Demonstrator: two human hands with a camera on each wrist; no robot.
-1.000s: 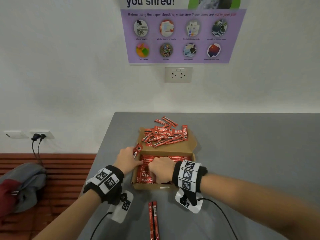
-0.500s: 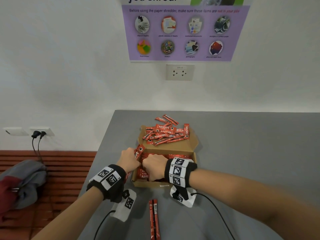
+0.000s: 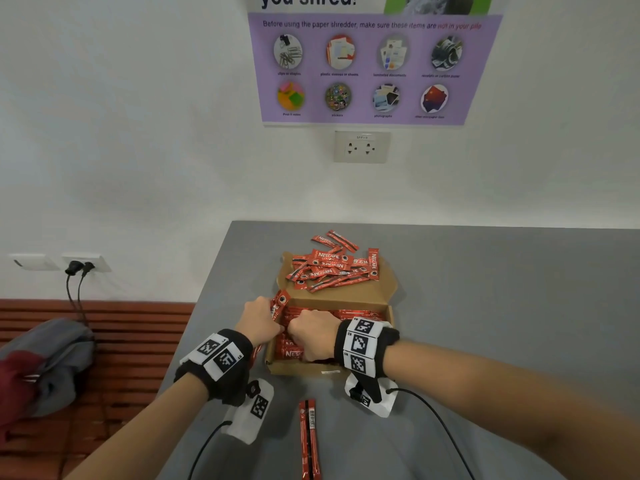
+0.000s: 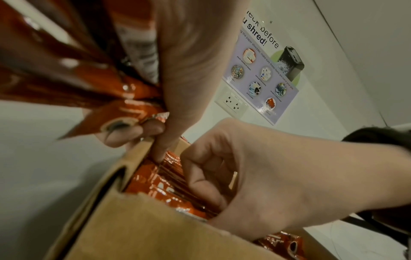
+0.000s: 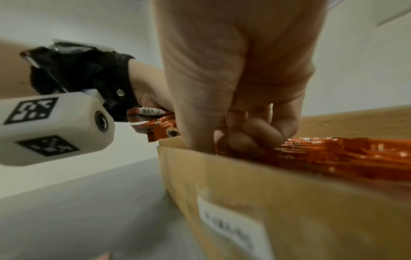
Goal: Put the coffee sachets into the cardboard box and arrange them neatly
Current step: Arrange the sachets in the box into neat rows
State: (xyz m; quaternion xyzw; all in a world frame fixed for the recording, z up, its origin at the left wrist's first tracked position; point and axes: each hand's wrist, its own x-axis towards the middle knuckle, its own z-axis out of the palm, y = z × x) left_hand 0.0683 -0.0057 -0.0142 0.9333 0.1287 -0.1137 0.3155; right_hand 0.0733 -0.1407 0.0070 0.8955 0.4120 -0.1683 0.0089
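From the head view, the cardboard box (image 3: 304,368) sits on the grey table (image 3: 485,306) near its left edge, lid flap folded back away from the person, with red coffee sachets (image 3: 343,315) packed inside, their long axes running left to right across the box. A loose heap of sachets (image 3: 332,268) lies on the flap at mixed angles, several printed "NESCAFE CLASSIC", and two more sachets (image 3: 309,441) lie side by side on the table nearer the person, long axes pointing away from them. The left hand (image 3: 258,318) clasps a bundle of sachets (image 3: 278,306) at the box's left wall, tilted up and away; the right hand (image 3: 311,336) is curled down into the box among the packed rows. On the white wall hang a purple poster (image 3: 374,67) reading "Before using the paper shredder, make sure these items are not in your pile" and a socket (image 3: 362,147); a slatted wooden bench (image 3: 131,341) with a grey bag (image 3: 45,365) stands to the left. The left wrist view shows that hand's fingers (image 4: 133,133) and thumb pinching the bundle just above the box's corner, the other hand's fingertips tucked between the sachets. In the right wrist view, its bent fingers (image 5: 255,133) press onto the sachet tops; whether they grasp one I cannot tell. A white label (image 5: 231,230) on the box front is too blurred to read.
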